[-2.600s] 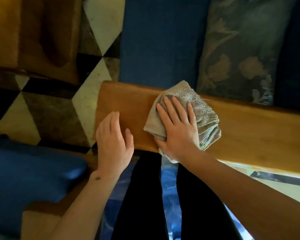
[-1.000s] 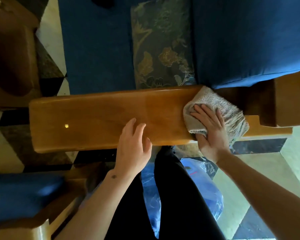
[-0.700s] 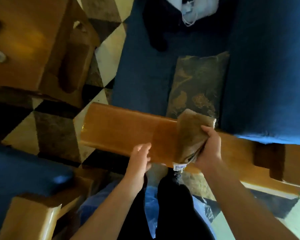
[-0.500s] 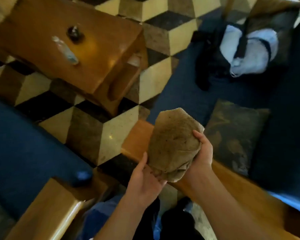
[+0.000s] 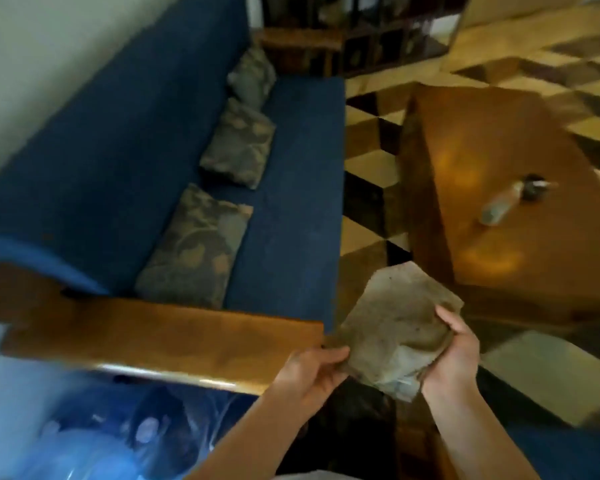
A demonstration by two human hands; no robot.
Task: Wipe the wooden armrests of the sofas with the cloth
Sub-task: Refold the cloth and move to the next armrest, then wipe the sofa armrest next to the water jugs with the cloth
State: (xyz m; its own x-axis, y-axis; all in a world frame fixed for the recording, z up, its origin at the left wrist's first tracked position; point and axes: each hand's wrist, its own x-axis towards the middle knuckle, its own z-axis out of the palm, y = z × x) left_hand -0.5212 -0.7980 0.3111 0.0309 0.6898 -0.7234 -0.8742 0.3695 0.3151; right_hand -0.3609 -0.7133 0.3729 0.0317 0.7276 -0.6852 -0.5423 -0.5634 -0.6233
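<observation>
Cloth (image 5: 394, 336) lifted off the wooden armrest (image 5: 160, 336) since earlier frames, now in the air past its front end. Blue sofa (image 5: 284, 188) with three patterned cushions (image 5: 194, 251) at left. Left hand (image 5: 312, 372) pinching the cloth's left edge; right hand (image 5: 454, 355) curled around its right side. Wooden coffee table (image 5: 513, 188) at right.

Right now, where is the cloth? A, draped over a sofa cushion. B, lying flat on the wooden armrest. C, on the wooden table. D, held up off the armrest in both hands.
D: the cloth is gripped by the left hand and the right hand, just past the end of the armrest.
</observation>
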